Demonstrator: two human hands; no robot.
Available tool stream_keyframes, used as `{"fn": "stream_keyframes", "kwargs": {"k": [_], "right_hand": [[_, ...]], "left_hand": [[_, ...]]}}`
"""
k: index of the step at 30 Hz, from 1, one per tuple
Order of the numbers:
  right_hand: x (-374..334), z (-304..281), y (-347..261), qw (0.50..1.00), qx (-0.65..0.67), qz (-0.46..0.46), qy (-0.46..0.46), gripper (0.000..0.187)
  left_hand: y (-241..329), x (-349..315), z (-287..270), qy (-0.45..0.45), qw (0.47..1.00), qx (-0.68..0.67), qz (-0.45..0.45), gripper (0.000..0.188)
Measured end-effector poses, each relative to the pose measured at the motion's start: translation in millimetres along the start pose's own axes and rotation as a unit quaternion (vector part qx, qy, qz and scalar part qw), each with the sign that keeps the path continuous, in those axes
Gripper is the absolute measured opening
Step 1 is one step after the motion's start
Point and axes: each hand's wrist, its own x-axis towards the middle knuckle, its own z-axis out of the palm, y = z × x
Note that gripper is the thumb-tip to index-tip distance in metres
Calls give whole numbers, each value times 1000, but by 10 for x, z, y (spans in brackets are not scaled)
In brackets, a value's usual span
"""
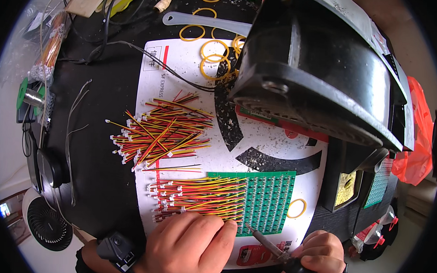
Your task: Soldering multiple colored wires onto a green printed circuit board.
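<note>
Hands, iron and board

My left hand, one: fingers bunched together at the lower wires; whether they pinch one, I cannot tell; my right hand, one: fingers clamped round the soldering iron, its tip at the board's lower left; green circuit board, one: flat on the white sheet, just beyond my hands; wire row: along its left side; loose wire heap: farther off.

Yellow rubber bands, a round fan lower left, a red bag far right
</note>
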Motion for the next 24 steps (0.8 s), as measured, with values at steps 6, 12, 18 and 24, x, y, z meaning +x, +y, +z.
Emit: {"fn": "stream_keyframes", "kwargs": {"k": [6,12,18,24], "right_hand": [[-4,10,-23,1000,-3,19,13,30],[-271,-99,-56,991,-75,113,7,32],[11,-14,-13,1000,-16,15,-14,28],[6,-30,-23,1000,-1,10,-15,27]], "left_hand": [[14,-6,-1,2,1000,2,-6,15],[9,10,76,17,1000,-21,5,11],[76,-27,-41,38,999,35,13,10],[81,-64,-41,11,999,46,0,10]]}}
